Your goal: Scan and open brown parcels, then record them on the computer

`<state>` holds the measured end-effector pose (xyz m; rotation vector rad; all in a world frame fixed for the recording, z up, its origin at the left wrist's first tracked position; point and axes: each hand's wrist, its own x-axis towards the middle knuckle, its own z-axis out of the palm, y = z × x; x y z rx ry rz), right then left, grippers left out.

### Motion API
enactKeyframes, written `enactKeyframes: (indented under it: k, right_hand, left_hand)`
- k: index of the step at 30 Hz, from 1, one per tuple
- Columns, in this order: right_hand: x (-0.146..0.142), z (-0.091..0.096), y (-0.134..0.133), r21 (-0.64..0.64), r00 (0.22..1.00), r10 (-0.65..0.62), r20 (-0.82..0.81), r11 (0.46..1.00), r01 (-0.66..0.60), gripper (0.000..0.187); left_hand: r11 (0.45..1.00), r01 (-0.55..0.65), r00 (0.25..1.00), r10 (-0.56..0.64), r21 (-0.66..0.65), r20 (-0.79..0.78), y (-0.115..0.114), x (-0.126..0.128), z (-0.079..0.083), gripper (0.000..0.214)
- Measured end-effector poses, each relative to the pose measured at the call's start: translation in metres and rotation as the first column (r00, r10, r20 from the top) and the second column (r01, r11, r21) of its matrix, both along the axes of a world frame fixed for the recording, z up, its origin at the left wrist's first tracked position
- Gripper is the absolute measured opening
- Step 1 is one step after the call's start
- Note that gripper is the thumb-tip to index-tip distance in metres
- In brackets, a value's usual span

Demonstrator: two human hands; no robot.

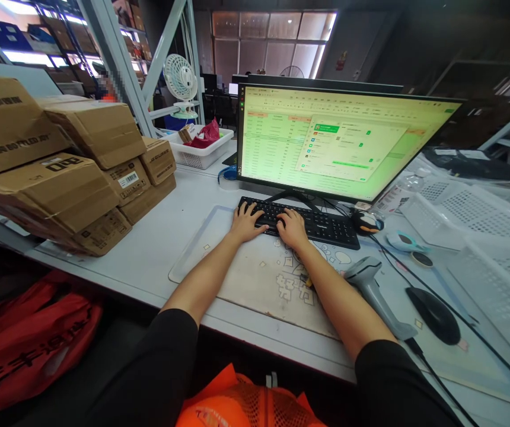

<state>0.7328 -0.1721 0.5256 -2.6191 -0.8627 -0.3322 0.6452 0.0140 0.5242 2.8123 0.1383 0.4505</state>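
Observation:
Both hands rest on a black computer keyboard [330, 228] that lies along the far edge of a pale desk mat [246, 273]. My left hand [246, 222] covers the left keys with its fingers spread. Over the middle keys, my right hand [291, 226] has its fingers apart and slightly bent. Neither hand grips anything. Behind the keyboard stands a lit monitor [277, 154] with a spreadsheet and a chat window on its screen. A grey barcode scanner [373, 290] lies beside my right forearm, and a black computer mouse [433, 314] sits farther right.
Stacked cardboard boxes [59, 190] fill the desk's left side. Behind them are a white basket [199, 155] and a small fan [180, 78]. White perforated baskets [495, 210] stand at the right. Cables cross the right side. A red bag [28, 350] hangs below the left edge.

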Motion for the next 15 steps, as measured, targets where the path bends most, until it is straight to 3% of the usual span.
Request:
enactKeyframes:
  k: [15]
  right_hand:
    - [-0.0078, 0.0008, -0.0009, -0.026, 0.999, 0.034, -0.017, 0.999, -0.035, 0.045]
  left_hand:
    - [0.999, 0.049, 0.999, -0.049, 0.003, -0.009, -0.0009, 0.0013, -0.0001, 0.060]
